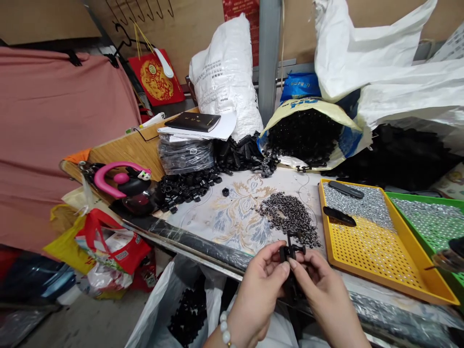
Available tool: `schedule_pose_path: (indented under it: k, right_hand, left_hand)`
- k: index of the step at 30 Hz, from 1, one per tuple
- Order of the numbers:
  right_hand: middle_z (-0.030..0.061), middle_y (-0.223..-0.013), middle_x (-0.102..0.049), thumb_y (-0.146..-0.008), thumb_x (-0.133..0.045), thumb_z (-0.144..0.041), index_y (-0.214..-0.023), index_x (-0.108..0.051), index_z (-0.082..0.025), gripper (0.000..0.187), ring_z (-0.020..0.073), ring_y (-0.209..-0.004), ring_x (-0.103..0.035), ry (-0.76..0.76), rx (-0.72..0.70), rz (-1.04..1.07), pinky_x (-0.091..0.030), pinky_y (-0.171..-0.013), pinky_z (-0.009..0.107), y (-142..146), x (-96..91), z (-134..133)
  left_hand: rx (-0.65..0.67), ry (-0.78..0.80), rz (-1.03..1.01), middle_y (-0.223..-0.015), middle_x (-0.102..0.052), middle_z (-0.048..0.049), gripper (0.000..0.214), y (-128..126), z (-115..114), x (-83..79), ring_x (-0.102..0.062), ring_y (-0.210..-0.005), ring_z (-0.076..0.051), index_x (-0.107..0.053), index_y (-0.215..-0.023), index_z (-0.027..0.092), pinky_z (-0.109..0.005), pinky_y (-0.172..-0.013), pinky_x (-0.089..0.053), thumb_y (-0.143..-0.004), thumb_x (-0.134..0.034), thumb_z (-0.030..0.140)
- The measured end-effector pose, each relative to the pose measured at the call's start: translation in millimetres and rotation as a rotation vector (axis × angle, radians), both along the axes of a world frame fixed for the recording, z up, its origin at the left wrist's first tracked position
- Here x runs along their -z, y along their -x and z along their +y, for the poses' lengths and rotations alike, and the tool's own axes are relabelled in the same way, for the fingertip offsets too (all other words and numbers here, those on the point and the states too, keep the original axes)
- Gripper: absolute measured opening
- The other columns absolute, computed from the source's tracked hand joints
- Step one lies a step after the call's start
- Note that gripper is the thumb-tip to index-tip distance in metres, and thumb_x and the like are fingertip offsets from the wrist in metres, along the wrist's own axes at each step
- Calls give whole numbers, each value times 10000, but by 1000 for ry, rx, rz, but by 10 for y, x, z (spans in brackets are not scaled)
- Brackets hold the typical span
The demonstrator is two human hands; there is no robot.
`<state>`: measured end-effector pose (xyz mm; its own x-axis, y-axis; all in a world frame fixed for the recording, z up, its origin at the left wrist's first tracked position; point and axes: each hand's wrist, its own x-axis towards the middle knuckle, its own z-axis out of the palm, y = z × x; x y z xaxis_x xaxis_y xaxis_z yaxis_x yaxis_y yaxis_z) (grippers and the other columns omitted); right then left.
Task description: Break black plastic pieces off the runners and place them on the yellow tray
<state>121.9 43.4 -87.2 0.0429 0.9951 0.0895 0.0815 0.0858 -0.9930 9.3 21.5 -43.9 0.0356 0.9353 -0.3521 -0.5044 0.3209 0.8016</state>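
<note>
1. Both forearms are cut off by the lower frame edge; a bead bracelet [225, 329] shows on the left wrist.
2. The black plastic part [291, 250] is small and dark; its shape is hard to make out beyond a short upright stem and side prongs. Its lower portion is hidden behind the fingertips.
3. The left hand [258, 290] and right hand [319, 285] meet at the near edge of the counter [232, 217], fingers curled inward, each pinching the black plastic part between thumb and forefinger.
4. That part sits just in front of the pile of small dark pieces [290, 217], touching neither it nor the counter.
5. The yellow tray [366, 246] lies to the right of that pile.
6. The white bag [188, 304] hangs below the counter edge, left of the hands; its contents are dark and indistinct.
</note>
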Motion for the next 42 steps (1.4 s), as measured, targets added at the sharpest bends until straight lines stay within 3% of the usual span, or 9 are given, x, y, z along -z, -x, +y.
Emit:
schedule_pose_path:
  k: [5, 15, 22, 26, 30, 33, 37, 42]
  right_hand:
    - [21, -706, -525, -702, -591, -396, -710, -536, -171, 232, 162, -680, -511, 5, -52, -99, -429, -638, 254, -12, -92, 50]
    - [-15, -621, -471, -744, -513, -340, -643, -411, -199, 201, 138, -597, -455, -3, -146, -233, -395, -553, 232, 59, -293, 113]
    - [36, -710, -531, -772, -451, -186, -775, -482, -194, 32, 164, -638, -515, -283, -39, -464, -439, -555, 259, 139, -197, 87]
    - [61, -855, -534, -786, -425, -120, -924, -485, -193, 167, 177, -793, -546, -352, -101, -457, -483, -663, 283, 172, -179, 32]
    - [83, -1037, -499, -824, -467, -179, -1126, -436, -218, 306, 170, -932, -538, -481, -118, -475, -490, -745, 259, 129, -173, -65]
    - [92, -1007, -501, -854, -424, -147, -1147, -454, -204, 299, 151, -910, -549, -607, -127, -494, -482, -744, 222, 113, -77, -91]
    - [88, -937, -550, -862, -395, -102, -1152, -465, -193, 312, 147, -844, -569, -634, -197, -495, -485, -713, 223, 139, 64, -63]
    - [97, -848, -598, -866, -395, -127, -1075, -528, -156, 249, 172, -762, -590, -694, -184, -602, -494, -642, 258, 146, -3, -26]
  left_hand:
    - [-50, -11, -73, -1098, -613, -86, 403, 8, 17, 25, -552, -1004, -183, -564, -1128, 210, -265, -817, -431, -732, -637, 223]
    - [-148, -110, -187, -1193, -563, -83, 361, -38, 95, -13, -495, -1119, -195, -541, -1126, 212, -320, -962, -362, -770, -599, 238]
    - [-174, -118, -48, -998, -645, -70, 239, -94, 171, 0, -555, -1026, -193, -595, -957, 164, -302, -929, -393, -723, -632, 200]
    - [-263, -116, 0, -921, -654, -72, 206, -48, 235, 16, -584, -962, -197, -589, -918, 150, -315, -891, -417, -729, -620, 227]
    - [-349, -152, -16, -896, -650, -54, 196, 39, 317, -8, -600, -920, -186, -573, -905, 164, -316, -865, -426, -729, -622, 233]
    - [-387, -159, -72, -939, -643, -63, 171, 67, 349, -12, -604, -903, -170, -578, -890, 158, -304, -870, -418, -733, -616, 212]
    - [-407, -122, -158, -923, -635, -55, 143, 68, 333, 15, -605, -851, -138, -572, -892, 151, -289, -866, -416, -752, -594, 170]
    - [-388, -62, -164, -875, -626, -51, 123, 65, 289, 9, -594, -838, -136, -564, -878, 147, -270, -828, -423, -760, -584, 172]
